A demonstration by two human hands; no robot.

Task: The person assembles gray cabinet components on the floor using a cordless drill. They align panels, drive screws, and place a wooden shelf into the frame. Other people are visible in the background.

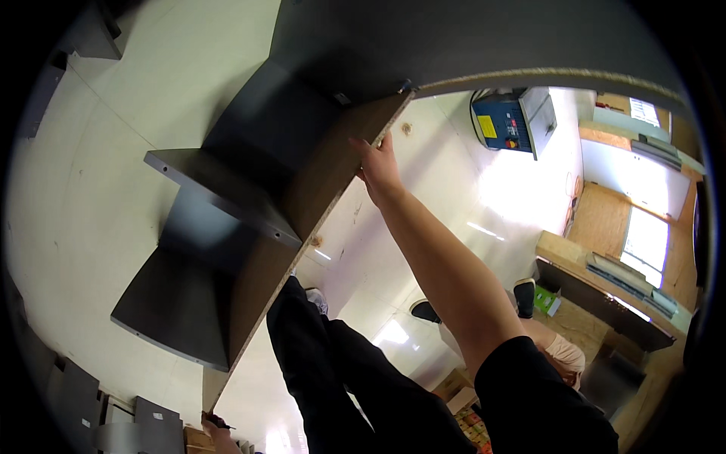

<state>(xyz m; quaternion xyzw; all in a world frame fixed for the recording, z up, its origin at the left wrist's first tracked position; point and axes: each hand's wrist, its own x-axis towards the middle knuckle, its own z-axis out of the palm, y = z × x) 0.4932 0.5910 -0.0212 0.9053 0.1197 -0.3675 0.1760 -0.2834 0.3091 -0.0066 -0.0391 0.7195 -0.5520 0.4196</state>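
A dark grey shelf unit with several panels stands tilted across the view. A long brown-faced board runs along its near side, with shorter grey panels joined to it at an angle. My right hand grips the board's edge near its upper end, fingers wrapped over it. At the lower left, my left hand is closed at the board's bottom end. A small dark object shows by its fingers, too little of it to name. The left palm is cut off by the frame.
A blue machine with a yellow label stands on the pale floor beyond the board. Another person crouches at the right beside a long dark panel and a green box. Grey panels stand at the lower left.
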